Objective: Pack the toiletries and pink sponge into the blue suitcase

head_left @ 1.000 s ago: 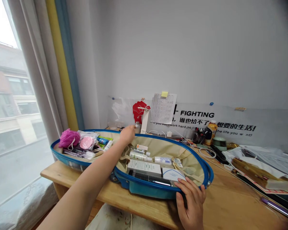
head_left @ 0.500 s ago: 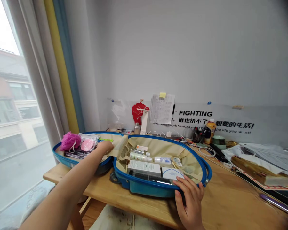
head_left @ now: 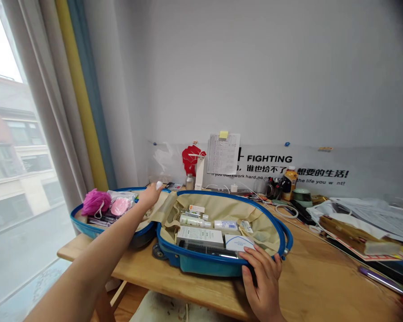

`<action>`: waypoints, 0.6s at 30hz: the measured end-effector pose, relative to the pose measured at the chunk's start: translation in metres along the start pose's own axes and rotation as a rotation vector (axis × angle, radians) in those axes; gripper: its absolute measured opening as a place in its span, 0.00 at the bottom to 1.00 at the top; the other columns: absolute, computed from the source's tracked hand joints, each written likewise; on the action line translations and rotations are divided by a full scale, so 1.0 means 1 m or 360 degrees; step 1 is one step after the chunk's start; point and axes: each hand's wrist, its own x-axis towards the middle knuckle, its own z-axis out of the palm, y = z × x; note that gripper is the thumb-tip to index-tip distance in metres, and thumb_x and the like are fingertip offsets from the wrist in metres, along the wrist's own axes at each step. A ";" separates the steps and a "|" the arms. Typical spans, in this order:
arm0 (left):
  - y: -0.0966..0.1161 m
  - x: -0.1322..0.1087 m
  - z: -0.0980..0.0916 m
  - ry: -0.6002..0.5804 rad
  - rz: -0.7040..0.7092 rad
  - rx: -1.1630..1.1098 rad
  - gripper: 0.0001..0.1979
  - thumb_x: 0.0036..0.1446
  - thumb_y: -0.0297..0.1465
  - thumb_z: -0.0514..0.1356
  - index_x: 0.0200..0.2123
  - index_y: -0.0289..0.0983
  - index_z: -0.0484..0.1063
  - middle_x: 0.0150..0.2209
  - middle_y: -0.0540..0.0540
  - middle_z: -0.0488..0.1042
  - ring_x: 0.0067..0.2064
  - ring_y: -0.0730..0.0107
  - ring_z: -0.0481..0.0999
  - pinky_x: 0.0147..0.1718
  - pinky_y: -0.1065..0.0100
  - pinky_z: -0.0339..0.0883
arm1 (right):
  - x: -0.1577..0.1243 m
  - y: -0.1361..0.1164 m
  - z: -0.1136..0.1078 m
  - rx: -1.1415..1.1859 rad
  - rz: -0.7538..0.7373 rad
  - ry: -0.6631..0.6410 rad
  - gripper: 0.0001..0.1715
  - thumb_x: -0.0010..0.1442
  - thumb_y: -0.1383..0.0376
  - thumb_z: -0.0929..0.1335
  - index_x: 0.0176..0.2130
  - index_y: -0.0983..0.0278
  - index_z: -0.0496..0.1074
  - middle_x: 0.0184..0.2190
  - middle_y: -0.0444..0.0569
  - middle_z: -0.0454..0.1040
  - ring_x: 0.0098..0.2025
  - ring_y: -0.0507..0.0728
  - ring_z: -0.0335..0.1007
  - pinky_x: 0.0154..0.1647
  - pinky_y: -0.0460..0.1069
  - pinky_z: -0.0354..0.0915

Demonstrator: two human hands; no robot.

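Right, left hand (head_left: pixel 150 196) closed at the fingertips on a small white thing (head_left: pixel 159 184), mostly hidden, maybe a cap or tube end, can't tell. Located over the far side of the suitcase's left half (head_left: pixel 94 230), near the back rim. Best to pinch firmly but not hard, in case of soft plastic. Lift well clear of the rim before any sideways travel; avoid snagging the beige hinge strip (head_left: pixel 163 209). Go easy around the pink mesh puff (head_left: pixel 96 203) and the pink round pad (head_left: pixel 120 206), both loose-looking, so probably easy to knock. Right hand (head_left: pixel 262 279) open, not gripping, with spread fingers laid over the front rim of the right half (head_left: pixel 215 269), fingertips at the near edge of the white box (head_left: pixel 239 243), thumb down outside the wall. Handy for steadying, presumably; press down, don't pull, given the closeness to the front edge of the table (head_left: pixel 322 286). Left pose: long reach from lower left, near-straight, low over the left half's front rim. Raise the forearm a touch to avoid brushing the contents.
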 end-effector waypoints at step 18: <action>0.190 -0.035 0.061 -0.0599 0.0996 0.0117 0.19 0.61 0.37 0.59 0.53 0.36 0.67 0.52 0.42 0.69 0.49 0.62 0.73 0.46 0.55 0.71 | 0.001 -0.001 -0.001 0.0057 0.0010 0.0013 0.11 0.62 0.64 0.61 0.42 0.58 0.70 0.39 0.45 0.76 0.49 0.57 0.69 0.63 0.58 0.45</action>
